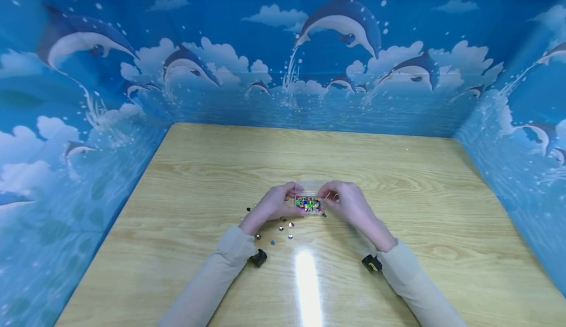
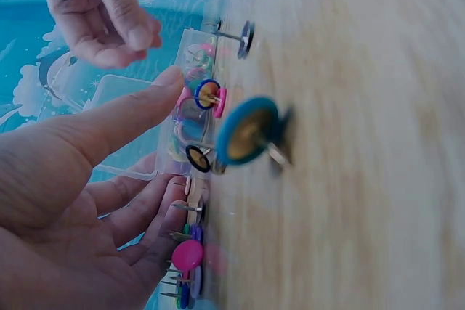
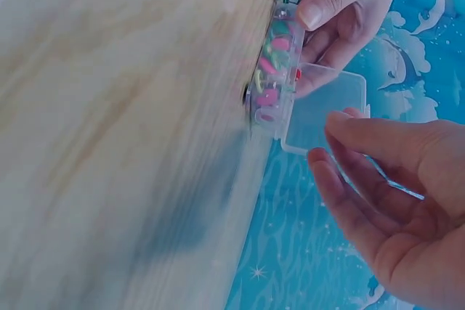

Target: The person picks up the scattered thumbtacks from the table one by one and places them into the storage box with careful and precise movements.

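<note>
A small clear plastic box (image 1: 309,211) full of colourful thumbtacks (image 1: 308,203) stands on the table, its hinged transparent lid (image 3: 325,107) raised. My left hand (image 1: 278,202) holds the box at its left end, thumb along the near side and fingers behind. At the right end hovers my right hand (image 1: 349,202), thumb and fingers curved and apart, fingertips close to the lid. Nothing shows between those fingertips, though whether they touch the lid I cannot tell. In the left wrist view a blue-rimmed thumbtack (image 2: 248,132) lies near the left thumb, and a pink thumbtack (image 2: 187,255) is among several below the hand.
Loose thumbtacks, among them a blue one (image 1: 272,242) and a silvery one (image 1: 290,236), lie scattered left of and nearer than the box. The wood-grain table (image 1: 221,170) is bounded by dolphin-printed blue walls (image 1: 283,101) at the back and sides.
</note>
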`<state>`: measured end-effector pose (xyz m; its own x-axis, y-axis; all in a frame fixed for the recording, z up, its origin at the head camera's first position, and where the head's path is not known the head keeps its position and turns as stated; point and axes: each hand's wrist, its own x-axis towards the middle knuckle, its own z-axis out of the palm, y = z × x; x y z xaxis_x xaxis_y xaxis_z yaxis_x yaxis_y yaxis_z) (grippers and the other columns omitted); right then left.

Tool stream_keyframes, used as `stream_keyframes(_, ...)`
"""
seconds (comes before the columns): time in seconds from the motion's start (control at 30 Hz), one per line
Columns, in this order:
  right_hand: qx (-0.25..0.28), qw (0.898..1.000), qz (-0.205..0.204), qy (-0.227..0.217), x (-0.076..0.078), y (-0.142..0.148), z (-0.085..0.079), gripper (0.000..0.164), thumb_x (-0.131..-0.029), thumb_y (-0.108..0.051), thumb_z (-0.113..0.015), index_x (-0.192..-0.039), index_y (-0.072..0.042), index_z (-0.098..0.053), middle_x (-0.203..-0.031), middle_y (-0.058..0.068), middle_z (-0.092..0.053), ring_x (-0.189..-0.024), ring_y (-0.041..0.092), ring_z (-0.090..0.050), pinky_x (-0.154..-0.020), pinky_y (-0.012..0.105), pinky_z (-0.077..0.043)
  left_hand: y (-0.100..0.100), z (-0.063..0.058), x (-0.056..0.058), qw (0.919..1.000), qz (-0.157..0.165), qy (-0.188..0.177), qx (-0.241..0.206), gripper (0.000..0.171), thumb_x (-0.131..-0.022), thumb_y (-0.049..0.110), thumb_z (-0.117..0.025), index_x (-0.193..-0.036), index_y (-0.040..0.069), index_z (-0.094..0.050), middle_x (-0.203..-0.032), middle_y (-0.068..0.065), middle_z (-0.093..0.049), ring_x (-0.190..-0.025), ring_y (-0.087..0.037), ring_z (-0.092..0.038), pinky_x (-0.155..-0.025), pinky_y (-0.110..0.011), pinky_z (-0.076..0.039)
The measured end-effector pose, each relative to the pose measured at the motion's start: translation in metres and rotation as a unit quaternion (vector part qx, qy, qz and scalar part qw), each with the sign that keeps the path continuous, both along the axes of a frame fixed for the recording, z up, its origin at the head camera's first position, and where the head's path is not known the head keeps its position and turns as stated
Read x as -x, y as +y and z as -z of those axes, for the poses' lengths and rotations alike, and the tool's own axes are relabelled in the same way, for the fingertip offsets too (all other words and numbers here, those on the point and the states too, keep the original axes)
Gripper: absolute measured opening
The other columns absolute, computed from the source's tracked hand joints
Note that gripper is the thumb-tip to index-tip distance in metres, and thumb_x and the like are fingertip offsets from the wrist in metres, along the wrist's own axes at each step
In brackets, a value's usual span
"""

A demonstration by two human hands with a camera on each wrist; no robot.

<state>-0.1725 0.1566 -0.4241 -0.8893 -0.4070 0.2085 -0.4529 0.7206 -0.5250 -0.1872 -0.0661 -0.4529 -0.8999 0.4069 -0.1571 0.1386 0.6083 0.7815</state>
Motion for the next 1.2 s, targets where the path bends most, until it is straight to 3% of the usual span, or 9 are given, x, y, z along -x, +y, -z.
stream_keyframes(0.13,-0.022,1.000,-0.001,0.006,-0.003,0.006,0.003,0.012,-0.082,0.004,-0.077,-0.088,-0.007,-0.075,-0.080,0.004,-0.073,-0.070,0.013,-0.066,-0.064,0.025,-0.059,0.000,0.000,0.000,1.0000,-0.003,-0.003,0.000,0.065,-0.077,0.027,-0.089,-0.134,0.016,-0.059,-0.127,-0.010,-0.065,-0.112,-0.028,-0.060,-0.097,-0.044,-0.053)
stream_keyframes(0.37,-0.076,0.996,-0.006,-0.046,-0.006,0.011,0.008,0.010,-0.081,-0.004,-0.081,-0.083,-0.012,-0.076,-0.079,-0.001,-0.073,-0.068,0.007,-0.064,-0.064,0.023,-0.056,-0.001,0.000,0.000,1.0000,-0.003,0.003,0.003,0.064,-0.077,0.027,-0.089,-0.132,0.015,-0.060,-0.127,-0.010,-0.066,-0.111,-0.027,-0.061,-0.096,-0.044,-0.053)
stream_keyframes(0.53,-0.088,0.994,-0.014,-0.065,-0.006,0.008,0.009,0.008,-0.080,-0.006,-0.082,-0.084,-0.011,-0.078,-0.080,0.001,-0.074,-0.070,0.011,-0.067,-0.068,0.025,-0.059,-0.001,-0.001,-0.001,1.0000,0.000,0.008,0.005,0.064,-0.077,0.028,-0.089,-0.132,0.014,-0.060,-0.127,-0.010,-0.066,-0.111,-0.028,-0.061,-0.096,-0.044,-0.053)
stream_keyframes(0.83,-0.093,0.993,-0.009,-0.069,-0.007,0.007,0.009,0.006,-0.083,-0.006,-0.080,-0.083,-0.011,-0.077,-0.077,0.000,-0.073,-0.067,0.008,-0.064,-0.064,0.024,-0.057,0.001,-0.001,-0.001,1.0000,0.000,0.002,-0.004,0.063,-0.078,0.027,-0.088,-0.132,0.015,-0.060,-0.128,-0.010,-0.065,-0.114,-0.029,-0.061,-0.099,-0.045,-0.052)
stream_keyframes(1.0,-0.098,0.994,0.003,-0.045,-0.007,0.013,0.006,0.008,-0.084,-0.003,-0.074,-0.081,-0.011,-0.074,-0.072,-0.003,-0.069,-0.063,0.007,-0.060,-0.060,0.023,-0.055,0.001,0.000,0.000,1.0000,0.000,-0.001,0.000,0.064,-0.078,0.028,-0.088,-0.133,0.015,-0.060,-0.130,-0.010,-0.065,-0.115,-0.029,-0.060,-0.100,-0.045,-0.052)
stream_keyframes(1.2,-0.071,0.997,0.009,-0.034,-0.006,0.014,0.005,0.006,-0.085,-0.003,-0.075,-0.082,-0.008,-0.073,-0.075,0.002,-0.072,-0.065,0.010,-0.065,-0.061,0.023,-0.057,0.001,0.001,0.000,1.0000,-0.002,-0.002,0.002,0.064,-0.078,0.029,-0.088,-0.134,0.015,-0.059,-0.132,-0.009,-0.064,-0.117,-0.029,-0.059,-0.101,-0.045,-0.051)
